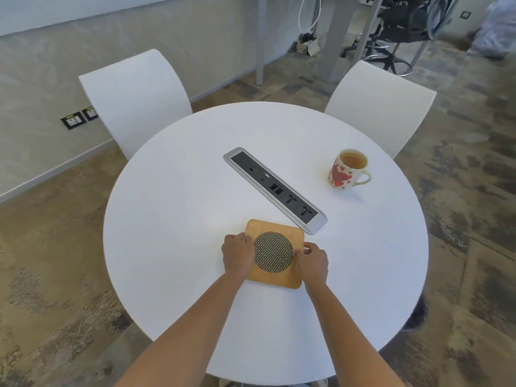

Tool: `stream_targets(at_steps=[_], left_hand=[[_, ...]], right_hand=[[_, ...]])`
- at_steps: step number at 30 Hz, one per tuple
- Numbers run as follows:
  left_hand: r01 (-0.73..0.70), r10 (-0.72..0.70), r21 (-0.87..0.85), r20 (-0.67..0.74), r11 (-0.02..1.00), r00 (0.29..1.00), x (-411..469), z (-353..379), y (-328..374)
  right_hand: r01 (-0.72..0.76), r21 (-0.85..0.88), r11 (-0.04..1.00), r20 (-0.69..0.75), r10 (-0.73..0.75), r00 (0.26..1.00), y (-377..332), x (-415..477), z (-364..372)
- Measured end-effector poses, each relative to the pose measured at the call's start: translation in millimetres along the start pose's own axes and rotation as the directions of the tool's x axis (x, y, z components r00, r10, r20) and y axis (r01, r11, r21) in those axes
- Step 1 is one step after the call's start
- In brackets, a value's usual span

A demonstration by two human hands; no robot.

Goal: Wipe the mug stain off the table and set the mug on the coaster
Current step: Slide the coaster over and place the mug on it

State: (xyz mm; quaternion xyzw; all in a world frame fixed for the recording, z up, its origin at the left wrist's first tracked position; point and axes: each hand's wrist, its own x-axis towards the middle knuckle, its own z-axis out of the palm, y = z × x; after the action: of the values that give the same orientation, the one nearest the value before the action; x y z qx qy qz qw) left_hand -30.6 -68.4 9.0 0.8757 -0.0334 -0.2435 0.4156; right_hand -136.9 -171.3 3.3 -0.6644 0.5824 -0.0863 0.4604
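The mug (346, 170), full, stands far right on the counter (181, 191), well apart from the coaster (275, 229). Left hand (237, 254) and right hand (312, 262) each grip a coaster edge, likely squaring it for the mug.

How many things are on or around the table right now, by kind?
Mugs: 1, the heart-print mug, holding a tan drink
Coasters: 1, the wooden coaster, with the left hand and right hand at its two sides
Socket panels: 1, the socket panel set in the table
Chairs: 2, white chair and white chair
Total: 5
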Motion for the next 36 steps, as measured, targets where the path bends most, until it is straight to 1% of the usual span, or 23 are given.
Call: stream_targets(at_steps=[5, 9, 12, 15, 17, 20, 23, 25, 27, 31, 34, 36], left_hand=[[-0.012, 0.011, 0.066, 0.010, 0.998, 1.000, 0, 4, -3], [-0.039, 0.039, 0.107, -0.002, 0.994, 0.999, 0, 5, -5], [-0.063, 0.068, 0.180, -0.019, 0.982, 0.998, 1, 4, -5], [-0.101, 0.114, 0.279, -0.031, 0.955, 0.993, 3, 2, -2], [-0.155, 0.172, 0.300, -0.033, 0.941, 0.985, 6, 0, 3], [-0.262, 0.278, 0.294, -0.012, 0.919, 0.961, 13, -1, 16], [-0.368, 0.378, 0.258, 0.013, 0.893, 0.926, 20, 0, 38], [-0.436, 0.440, 0.242, 0.038, 0.867, 0.897, 26, 3, 57], [-0.491, 0.489, 0.231, 0.070, 0.840, 0.870, 32, 9, 79], [-0.575, 0.551, 0.165, 0.168, 0.802, 0.817, 48, 27, 121], [-0.619, 0.575, 0.159, 0.249, 0.769, 0.779, 62, 51, 152], [-0.631, 0.574, 0.173, 0.287, 0.756, 0.767, 73, 69, 170]], right_hand=[[0.003, -0.023, 1.000, 0.003, -0.003, 1.000, 4, 2, 0], [0.031, -0.065, 0.997, 0.000, -0.032, 1.000, 5, 2, 1], [0.023, -0.062, 0.998, -0.005, -0.024, 1.000, 5, 3, 1], [0.007, -0.068, 0.998, -0.011, -0.007, 1.000, 2, 6, -2], [0.004, -0.063, 0.998, -0.035, -0.006, 0.999, 0, 8, -6], [0.061, -0.029, 0.998, -0.104, -0.063, 0.993, -8, 13, -16], [0.155, -0.009, 0.988, -0.177, -0.154, 0.972, -24, 26, -32], [0.218, 0.015, 0.976, -0.196, -0.211, 0.958, -38, 40, -47], [0.255, 0.020, 0.967, -0.195, -0.247, 0.949, -52, 59, -64], [0.301, -0.071, 0.951, -0.171, -0.309, 0.935, -76, 102, -100], [0.332, -0.136, 0.933, -0.149, -0.351, 0.925, -90, 137, -122], [0.353, -0.162, 0.922, -0.120, -0.373, 0.920, -97, 160, -133]])
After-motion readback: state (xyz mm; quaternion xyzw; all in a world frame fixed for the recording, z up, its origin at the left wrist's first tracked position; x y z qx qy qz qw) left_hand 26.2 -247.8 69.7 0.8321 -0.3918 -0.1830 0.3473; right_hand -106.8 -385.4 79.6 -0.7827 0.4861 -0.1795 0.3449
